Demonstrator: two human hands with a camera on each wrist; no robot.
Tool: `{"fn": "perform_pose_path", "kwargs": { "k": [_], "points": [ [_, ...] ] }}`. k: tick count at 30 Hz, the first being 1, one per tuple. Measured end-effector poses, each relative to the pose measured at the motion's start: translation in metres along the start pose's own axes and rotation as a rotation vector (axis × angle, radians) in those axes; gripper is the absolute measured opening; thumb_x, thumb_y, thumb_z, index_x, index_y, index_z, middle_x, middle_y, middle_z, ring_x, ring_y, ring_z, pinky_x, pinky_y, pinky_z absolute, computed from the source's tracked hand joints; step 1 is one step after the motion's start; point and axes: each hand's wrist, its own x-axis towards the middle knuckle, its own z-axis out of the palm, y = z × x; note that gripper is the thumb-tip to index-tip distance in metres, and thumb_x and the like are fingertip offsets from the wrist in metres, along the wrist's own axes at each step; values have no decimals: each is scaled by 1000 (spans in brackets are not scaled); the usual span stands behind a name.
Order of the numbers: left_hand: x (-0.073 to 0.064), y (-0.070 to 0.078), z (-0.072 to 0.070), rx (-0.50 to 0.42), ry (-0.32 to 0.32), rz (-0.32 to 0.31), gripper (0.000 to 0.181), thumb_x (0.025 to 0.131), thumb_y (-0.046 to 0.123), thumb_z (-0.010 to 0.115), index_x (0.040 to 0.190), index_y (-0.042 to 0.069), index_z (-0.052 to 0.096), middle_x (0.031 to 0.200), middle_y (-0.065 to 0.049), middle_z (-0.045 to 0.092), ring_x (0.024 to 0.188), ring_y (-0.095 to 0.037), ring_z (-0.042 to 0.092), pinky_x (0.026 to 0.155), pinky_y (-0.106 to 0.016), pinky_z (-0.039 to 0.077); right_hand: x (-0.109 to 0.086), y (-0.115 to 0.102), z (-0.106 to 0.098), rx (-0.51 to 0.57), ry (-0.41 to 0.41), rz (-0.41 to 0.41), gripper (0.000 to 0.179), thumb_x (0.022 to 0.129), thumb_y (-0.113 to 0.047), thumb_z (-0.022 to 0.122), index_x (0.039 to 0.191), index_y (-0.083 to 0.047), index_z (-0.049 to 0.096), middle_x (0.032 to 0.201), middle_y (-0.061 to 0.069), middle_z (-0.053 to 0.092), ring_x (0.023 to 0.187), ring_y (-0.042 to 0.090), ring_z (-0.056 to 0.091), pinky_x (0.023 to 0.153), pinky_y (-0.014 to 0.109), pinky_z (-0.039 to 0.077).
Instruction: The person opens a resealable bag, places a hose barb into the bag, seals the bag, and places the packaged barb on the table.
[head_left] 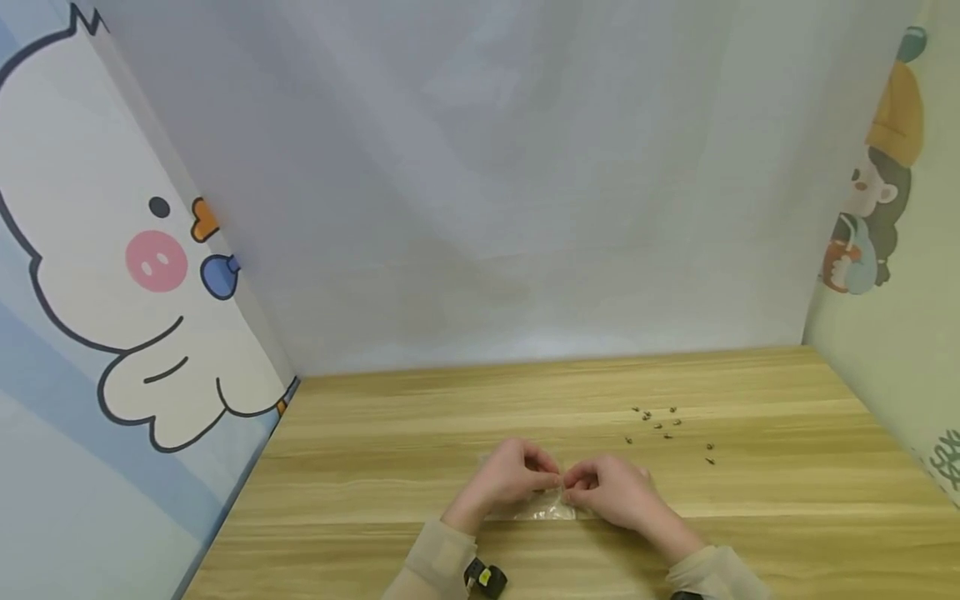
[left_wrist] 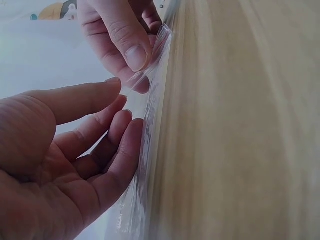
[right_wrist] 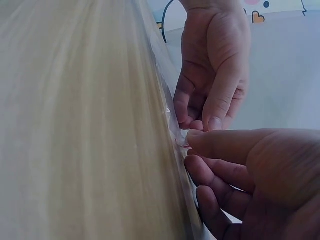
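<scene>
A clear plastic bag [head_left: 553, 507] lies flat on the wooden table, partly covered by both hands. My left hand [head_left: 512, 473] pinches its upper edge between thumb and forefinger, the other fingers loosely bent beside the film. Close by on the right, my right hand [head_left: 617, 493] pinches the same edge, fingertips almost meeting those of the left. In the left wrist view the right thumb presses on the clear film [left_wrist: 159, 47], which is lifted into a fold there. A thin red line [right_wrist: 184, 146] shows on the bag by the right thumb in the right wrist view.
Several small dark metal pieces [head_left: 658, 426], like little screws, lie scattered on the wooden table [head_left: 360, 467] beyond and right of the right hand. A pale curtain [head_left: 495, 208] stands behind the table, with printed panels at both sides. Each wrist wears a strapped camera.
</scene>
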Motion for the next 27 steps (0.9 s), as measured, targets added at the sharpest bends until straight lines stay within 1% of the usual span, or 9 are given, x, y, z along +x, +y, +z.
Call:
{"fn": "perform_pose_path", "kwargs": {
  "k": [5,9,12,20,27],
  "points": [
    [-1,1,-1,22,0,9,6,89,9,86,89,10,81,81,3,73,74,-11,63,66,-24,51,0,1,1,2,-2,0,14,84,-31,90,94,-30,81,80,-20,68,77,4,60,94,62,35],
    [-1,1,-1,18,2,9,5,88,6,86,88,7,80,80,3,72,73,-11,62,65,-23,51,1,1,2,12,-12,6,14,84,-30,89,95,-30,80,80,-20,69,78,5,61,97,63,34],
    [-1,1,-1,22,5,14,5,88,6,85,87,7,80,79,3,73,72,-11,62,65,-23,50,2,1,2,15,-17,6,13,84,-29,89,95,-30,80,80,-20,69,78,5,61,98,63,34],
    [0,0,0,57,5,37,7,89,7,85,84,10,81,79,3,73,73,-10,61,67,-23,49,1,1,1,8,-17,-9,13,85,-30,89,95,-30,81,79,-21,69,77,4,60,94,62,35],
    [-2,1,1,70,-2,40,7,90,9,85,85,12,80,80,4,73,75,-9,61,72,-26,49,0,2,1,-4,-23,-23,12,85,-32,88,96,-30,81,79,-22,69,76,2,60,92,59,37]
  ]
}}
